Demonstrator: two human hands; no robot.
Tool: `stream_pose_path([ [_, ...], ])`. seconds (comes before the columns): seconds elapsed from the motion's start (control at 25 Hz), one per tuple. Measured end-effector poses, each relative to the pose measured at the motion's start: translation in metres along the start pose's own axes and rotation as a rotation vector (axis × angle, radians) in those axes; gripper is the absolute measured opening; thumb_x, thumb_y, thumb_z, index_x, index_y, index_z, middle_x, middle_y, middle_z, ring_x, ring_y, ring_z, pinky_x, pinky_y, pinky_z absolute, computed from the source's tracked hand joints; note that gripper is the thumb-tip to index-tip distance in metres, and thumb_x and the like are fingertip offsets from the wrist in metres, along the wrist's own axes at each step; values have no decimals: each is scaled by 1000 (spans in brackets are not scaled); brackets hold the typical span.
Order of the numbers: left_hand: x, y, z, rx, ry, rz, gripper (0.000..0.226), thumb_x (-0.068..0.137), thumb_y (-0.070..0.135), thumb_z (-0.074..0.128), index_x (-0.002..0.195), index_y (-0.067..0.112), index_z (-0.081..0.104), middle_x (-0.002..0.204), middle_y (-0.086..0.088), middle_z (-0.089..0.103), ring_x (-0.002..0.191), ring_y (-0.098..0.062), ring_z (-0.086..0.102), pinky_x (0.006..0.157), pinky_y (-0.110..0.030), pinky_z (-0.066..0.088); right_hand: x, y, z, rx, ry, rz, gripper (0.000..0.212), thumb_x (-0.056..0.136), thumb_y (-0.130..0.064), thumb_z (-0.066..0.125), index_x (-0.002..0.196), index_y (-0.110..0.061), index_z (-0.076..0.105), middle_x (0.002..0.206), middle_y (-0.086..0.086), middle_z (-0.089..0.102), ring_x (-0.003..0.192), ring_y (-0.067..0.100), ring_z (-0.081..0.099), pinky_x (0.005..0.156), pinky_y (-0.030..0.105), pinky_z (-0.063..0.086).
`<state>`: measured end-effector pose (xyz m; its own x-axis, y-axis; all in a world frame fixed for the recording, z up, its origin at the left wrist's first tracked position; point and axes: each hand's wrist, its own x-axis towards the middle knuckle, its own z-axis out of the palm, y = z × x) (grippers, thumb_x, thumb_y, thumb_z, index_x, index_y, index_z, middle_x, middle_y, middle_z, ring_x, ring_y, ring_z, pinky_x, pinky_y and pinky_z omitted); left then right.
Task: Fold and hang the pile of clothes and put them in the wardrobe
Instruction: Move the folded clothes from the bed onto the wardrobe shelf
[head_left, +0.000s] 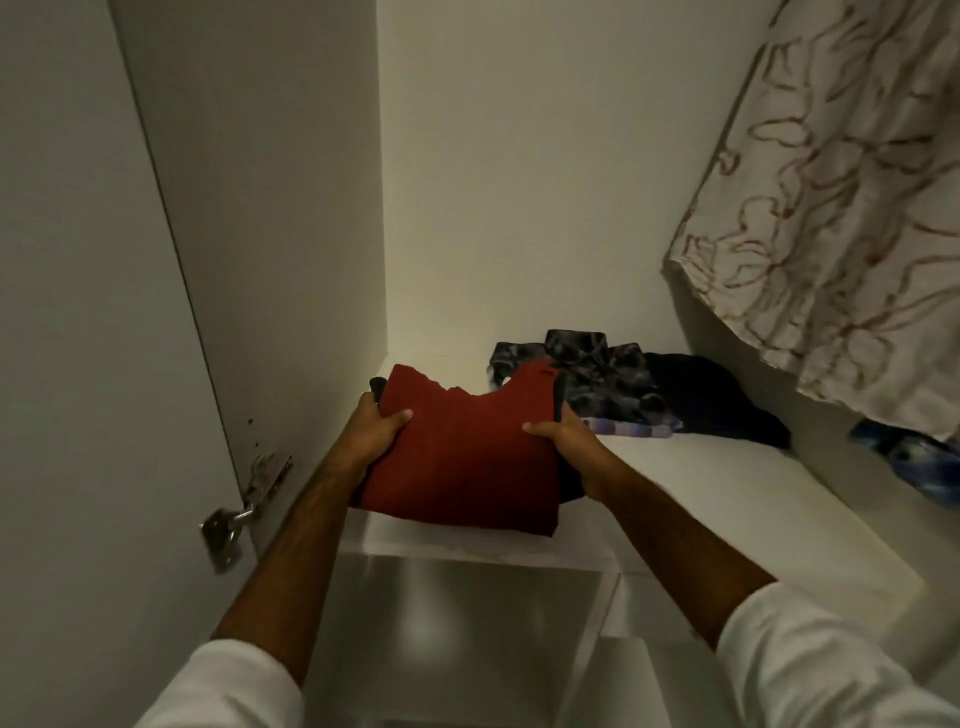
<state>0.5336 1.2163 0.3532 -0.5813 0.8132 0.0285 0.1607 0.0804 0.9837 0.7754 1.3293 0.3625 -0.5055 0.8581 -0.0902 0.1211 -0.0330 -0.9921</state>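
My left hand (375, 427) and right hand (563, 435) each pinch a side of the folded red top (457, 457), thumbs pressed on its upper face and fingers curled beneath, with a dark garment (563, 483) showing under it at both edges. The stack sits at the front left of the white wardrobe shelf (727, 499), its near edge just over the shelf's front lip. Behind it to the right lie a folded tie-dye shirt (597, 374) and, beside that, a black garment (711, 400), while a patterned cloth (841, 208) hangs at upper right and the door hinge (244, 504) shows at left.
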Motion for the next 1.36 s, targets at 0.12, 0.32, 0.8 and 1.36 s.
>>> stream_pose_path([
  [0.12,36,-20,-20,48,61,-22,56,97,14,66,146,8,38,132,-8,54,108,-22,56,86,-36,47,37,19,19,68,-65,51,71,90,-3,69,152,-22,38,119,-2,62,104,16,62,80,28,53],
  [0.32,66,-41,-31,272,94,-1,72,92,8,70,153,12,34,145,-6,50,132,-27,51,110,-41,42,88,22,38,-25,-98,59,73,90,6,64,153,-15,34,140,9,55,108,20,56,85,28,49],
  [0.8,185,8,-5,850,244,359,79,84,-13,56,156,11,32,164,-20,17,147,-38,27,120,-43,28,228,-10,44,-103,-44,-59,76,95,-8,67,156,-11,20,151,14,44,134,32,50,109,45,45],
  [1.36,212,-69,36,1246,-37,162,62,104,59,22,161,36,12,168,-12,16,154,-35,13,125,-51,3,264,48,54,-1274,-118,-330,75,101,-68,21,162,-25,18,170,9,10,157,26,3,125,48,-3],
])
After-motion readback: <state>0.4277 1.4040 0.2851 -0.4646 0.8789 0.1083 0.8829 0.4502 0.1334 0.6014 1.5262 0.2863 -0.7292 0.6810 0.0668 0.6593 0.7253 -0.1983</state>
